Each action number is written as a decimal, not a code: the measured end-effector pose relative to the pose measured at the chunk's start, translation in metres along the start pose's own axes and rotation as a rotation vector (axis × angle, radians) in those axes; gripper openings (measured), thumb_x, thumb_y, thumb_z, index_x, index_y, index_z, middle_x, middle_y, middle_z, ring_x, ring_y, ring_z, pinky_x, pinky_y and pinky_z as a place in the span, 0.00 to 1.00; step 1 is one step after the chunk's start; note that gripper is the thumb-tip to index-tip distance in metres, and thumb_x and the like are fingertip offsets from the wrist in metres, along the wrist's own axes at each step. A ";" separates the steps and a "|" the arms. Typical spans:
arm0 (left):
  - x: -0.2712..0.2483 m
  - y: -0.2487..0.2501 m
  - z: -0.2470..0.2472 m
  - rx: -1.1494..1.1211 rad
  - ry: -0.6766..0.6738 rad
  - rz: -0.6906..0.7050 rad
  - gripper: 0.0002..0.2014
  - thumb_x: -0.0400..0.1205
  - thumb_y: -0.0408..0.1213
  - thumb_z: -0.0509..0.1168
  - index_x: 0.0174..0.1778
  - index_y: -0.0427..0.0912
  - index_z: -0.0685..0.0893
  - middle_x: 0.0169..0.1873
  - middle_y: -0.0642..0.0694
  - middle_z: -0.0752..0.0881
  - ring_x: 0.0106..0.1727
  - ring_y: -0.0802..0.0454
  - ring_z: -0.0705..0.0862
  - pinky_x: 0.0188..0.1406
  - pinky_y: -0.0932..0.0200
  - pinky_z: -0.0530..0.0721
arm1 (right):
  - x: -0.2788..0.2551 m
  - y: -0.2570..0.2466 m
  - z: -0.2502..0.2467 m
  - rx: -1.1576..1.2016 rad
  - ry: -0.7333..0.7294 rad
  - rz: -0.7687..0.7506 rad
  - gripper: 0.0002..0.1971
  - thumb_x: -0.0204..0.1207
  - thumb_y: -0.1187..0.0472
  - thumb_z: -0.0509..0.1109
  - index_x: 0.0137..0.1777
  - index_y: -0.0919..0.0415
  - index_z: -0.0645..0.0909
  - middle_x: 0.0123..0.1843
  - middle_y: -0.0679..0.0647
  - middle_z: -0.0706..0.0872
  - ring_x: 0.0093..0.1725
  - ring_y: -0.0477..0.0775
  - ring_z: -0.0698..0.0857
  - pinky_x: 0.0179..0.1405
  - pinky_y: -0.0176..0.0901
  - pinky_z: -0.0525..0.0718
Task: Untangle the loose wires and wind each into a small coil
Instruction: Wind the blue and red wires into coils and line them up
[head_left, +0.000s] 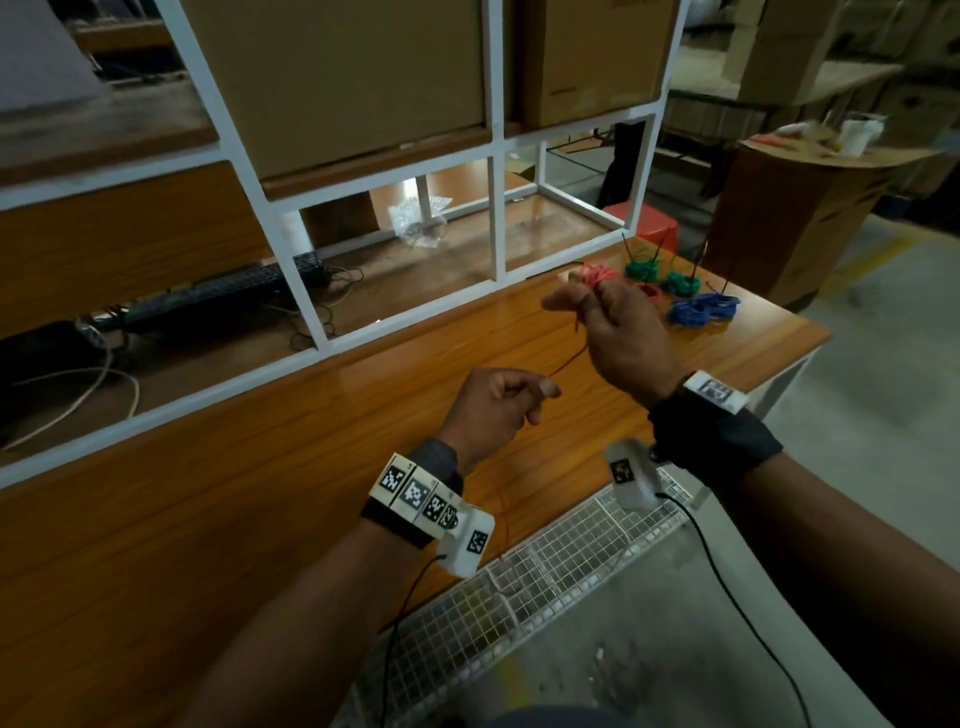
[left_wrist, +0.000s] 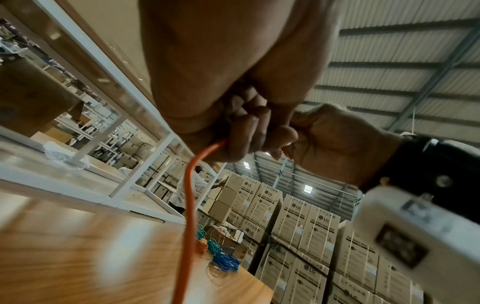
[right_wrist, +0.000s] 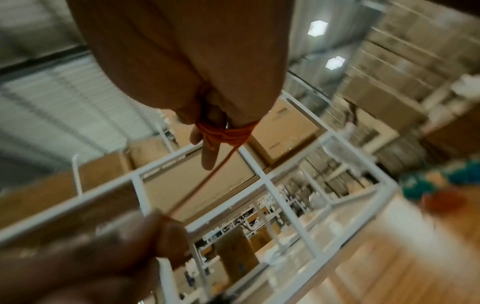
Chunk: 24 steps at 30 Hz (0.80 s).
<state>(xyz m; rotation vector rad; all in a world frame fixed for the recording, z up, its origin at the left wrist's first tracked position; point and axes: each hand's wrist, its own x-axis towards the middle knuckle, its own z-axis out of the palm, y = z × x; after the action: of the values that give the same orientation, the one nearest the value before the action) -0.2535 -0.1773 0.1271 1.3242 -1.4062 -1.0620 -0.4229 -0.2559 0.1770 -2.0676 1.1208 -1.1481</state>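
Head view shows the right hand (head_left: 618, 332) raised above the wooden table (head_left: 260, 509), with turns of red wire (head_left: 597, 273) wound round its fingers, while the left hand (head_left: 493, 410), nearer and lower, pinches the same wire between thumb and forefinger. A taut run of wire slants up from that pinch to the wound turns. The right wrist view makes the winding plain: several loops sit bunched round two or three fingers (right_wrist: 207, 156), which point outward close together (it is blurred, so I cannot count the turns). In the left wrist view the wire leaves the curled left fingers (left_wrist: 241, 139) and trails down toward the table; its free end is out of sight.

Judging from this, the risks lie in tension and in the loose tail. If the left pinch slackens, the turns on the right fingers could spring loose and slip off the fingertips, since nothing binds them yet. If the pull is too hard, the loops may tighten and be awkward to slide off as a coil. The trailing length may also snag on the table edge or kink before it reaches the pinch. On the far right of the table lie finished coils, green (head_left: 643, 267) and blue (head_left: 701, 309), each apparently bound with a dark tie; a swinging tail could drag into them.
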 end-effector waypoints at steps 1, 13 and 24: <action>-0.001 0.001 -0.001 0.034 -0.008 0.015 0.10 0.85 0.41 0.70 0.50 0.38 0.93 0.28 0.45 0.85 0.26 0.58 0.78 0.26 0.64 0.76 | -0.001 0.001 -0.001 -0.154 -0.052 -0.021 0.14 0.92 0.55 0.60 0.55 0.53 0.88 0.51 0.44 0.91 0.48 0.40 0.87 0.49 0.48 0.85; 0.012 0.023 -0.033 0.404 -0.215 0.166 0.07 0.79 0.43 0.76 0.44 0.43 0.91 0.35 0.53 0.90 0.36 0.62 0.86 0.36 0.67 0.81 | -0.029 -0.012 -0.017 -0.210 -1.034 0.265 0.25 0.90 0.40 0.57 0.60 0.57 0.89 0.46 0.46 0.95 0.54 0.45 0.89 0.68 0.51 0.83; 0.007 -0.026 -0.007 -0.318 -0.029 0.136 0.14 0.80 0.22 0.67 0.40 0.45 0.92 0.27 0.50 0.88 0.23 0.56 0.80 0.20 0.60 0.77 | -0.057 -0.024 0.001 1.167 -0.680 0.333 0.17 0.92 0.58 0.53 0.54 0.65 0.82 0.50 0.70 0.83 0.62 0.65 0.87 0.67 0.53 0.84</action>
<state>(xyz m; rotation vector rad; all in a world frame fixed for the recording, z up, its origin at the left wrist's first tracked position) -0.2406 -0.1855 0.1035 0.9747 -1.2674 -1.1609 -0.4294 -0.1951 0.1701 -1.1041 0.2688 -0.5758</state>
